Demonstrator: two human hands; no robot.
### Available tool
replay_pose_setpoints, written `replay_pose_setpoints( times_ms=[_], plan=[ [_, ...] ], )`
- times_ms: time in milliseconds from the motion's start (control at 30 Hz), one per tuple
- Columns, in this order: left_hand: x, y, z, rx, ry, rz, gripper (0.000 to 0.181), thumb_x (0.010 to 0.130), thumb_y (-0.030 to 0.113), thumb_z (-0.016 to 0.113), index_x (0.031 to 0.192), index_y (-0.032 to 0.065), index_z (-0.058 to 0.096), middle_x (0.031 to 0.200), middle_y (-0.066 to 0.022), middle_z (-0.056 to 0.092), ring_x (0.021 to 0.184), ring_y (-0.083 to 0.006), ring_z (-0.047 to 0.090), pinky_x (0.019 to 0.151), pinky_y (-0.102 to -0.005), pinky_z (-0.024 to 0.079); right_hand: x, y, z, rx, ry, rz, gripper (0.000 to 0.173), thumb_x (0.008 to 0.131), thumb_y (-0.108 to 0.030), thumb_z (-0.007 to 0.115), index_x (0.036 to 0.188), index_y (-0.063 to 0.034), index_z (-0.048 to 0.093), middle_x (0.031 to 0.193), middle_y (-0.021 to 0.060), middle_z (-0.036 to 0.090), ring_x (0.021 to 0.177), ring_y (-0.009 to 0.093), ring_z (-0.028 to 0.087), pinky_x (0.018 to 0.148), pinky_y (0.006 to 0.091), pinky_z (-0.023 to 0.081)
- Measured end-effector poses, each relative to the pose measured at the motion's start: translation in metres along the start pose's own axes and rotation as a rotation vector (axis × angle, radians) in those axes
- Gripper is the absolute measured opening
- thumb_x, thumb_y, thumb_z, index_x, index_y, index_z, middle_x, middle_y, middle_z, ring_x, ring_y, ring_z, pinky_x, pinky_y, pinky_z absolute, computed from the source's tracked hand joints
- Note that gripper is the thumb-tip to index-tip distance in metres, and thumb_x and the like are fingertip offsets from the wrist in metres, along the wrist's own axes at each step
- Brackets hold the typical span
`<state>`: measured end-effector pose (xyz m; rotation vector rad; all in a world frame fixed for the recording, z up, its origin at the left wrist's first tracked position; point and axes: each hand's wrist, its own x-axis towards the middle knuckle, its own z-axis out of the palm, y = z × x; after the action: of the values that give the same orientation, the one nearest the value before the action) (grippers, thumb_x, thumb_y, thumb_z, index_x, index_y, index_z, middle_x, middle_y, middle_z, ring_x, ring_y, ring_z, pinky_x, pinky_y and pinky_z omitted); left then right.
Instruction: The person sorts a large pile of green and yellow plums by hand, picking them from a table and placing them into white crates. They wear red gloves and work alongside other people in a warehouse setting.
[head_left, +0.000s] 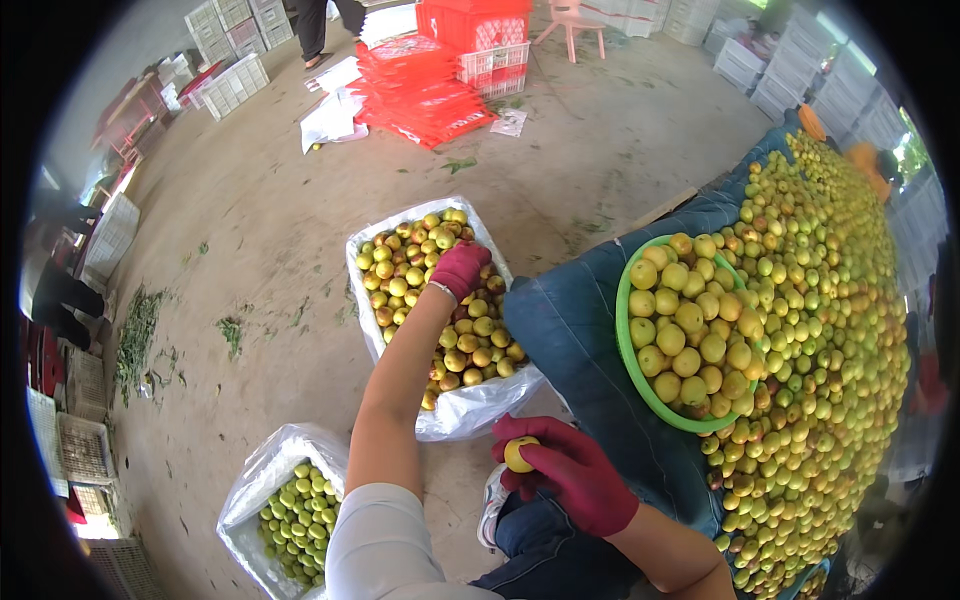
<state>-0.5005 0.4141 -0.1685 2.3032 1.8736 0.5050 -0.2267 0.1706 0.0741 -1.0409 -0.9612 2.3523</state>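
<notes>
My right hand (568, 474), in a dark red glove, grips a round yellow fruit (520, 454) between thumb and fingers, above my knee. My left hand (460, 270), gloved alike, reaches into a crate lined with clear plastic (469, 411). Its fingers point down at the yellow and reddish-brown fruits (397, 286) there and are partly hidden, so I cannot tell if they hold one. To the right, a green round basket (628, 360) full of larger yellow fruits (688, 319) sits on a blue quilted cloth (574, 330), against a large heap of similar fruits (817, 300).
A second plastic-lined container (244, 480) with greener fruits stands at lower left. Red folded crates (420, 90) are stacked ahead, near a pink plastic chair (574, 22) and a standing person's legs (311, 30). Leaves (139, 337) litter the concrete floor. Pale crates (235, 86) line the room's edges.
</notes>
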Motion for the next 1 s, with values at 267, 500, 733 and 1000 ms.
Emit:
replay_pose_setpoints(
  times_ms=[267,500,733,1000],
  plan=[
    [-0.012,0.007,-0.01,-0.021,0.073,0.186,0.034,0.074,-0.002,0.055,0.104,0.0127,0.062,0.108,-0.0085,0.061,0.106,-0.032,0.056,0.083,-0.0404,0.05,0.0,-0.001,0.001,-0.013,0.005,0.021,0.03,0.094,-0.017,0.054,0.122,-0.007,0.057,0.103,0.004,0.062,0.084,0.012,0.062,0.066,0.0247,0.048],
    [0.007,0.021,-0.009,0.254,-0.208,0.135,0.027,0.075,0.001,0.059,0.1,0.0099,0.061,0.103,-0.0108,0.061,0.099,-0.0324,0.058,0.08,-0.0404,0.053,0.0,0.0,0.002,-0.026,0.013,0.043,0.03,0.094,-0.017,0.05,0.121,-0.0044,0.055,0.105,0.0091,0.062,0.084,0.017,0.061,0.069,0.0284,0.048],
    [-0.083,0.061,-0.044,-1.248,0.33,-0.345,0.019,0.092,0.011,0.057,0.11,0.0057,0.059,0.085,0.0006,0.06,0.064,-0.005,0.052,0.055,-0.0197,0.043,0.016,0.031,-0.027,0.254,0.045,0.128,0.024,0.092,-0.019,0.054,0.111,-0.0042,0.056,0.103,0.0098,0.061,0.09,0.018,0.061,0.063,0.0251,0.051],
    [-0.218,0.244,-0.105,-0.966,0.809,-0.362,0.024,0.078,0.003,0.067,0.1,0.0033,0.058,0.095,-0.0099,0.056,0.091,-0.0226,0.054,0.083,-0.0306,0.043,0.014,0.034,-0.022,-0.901,0.029,-0.349,0.038,0.082,-0.014,0.07,0.116,-0.0044,0.059,0.126,0.0115,0.057,0.114,0.025,0.058,0.094,0.0317,0.046]
  ],
)
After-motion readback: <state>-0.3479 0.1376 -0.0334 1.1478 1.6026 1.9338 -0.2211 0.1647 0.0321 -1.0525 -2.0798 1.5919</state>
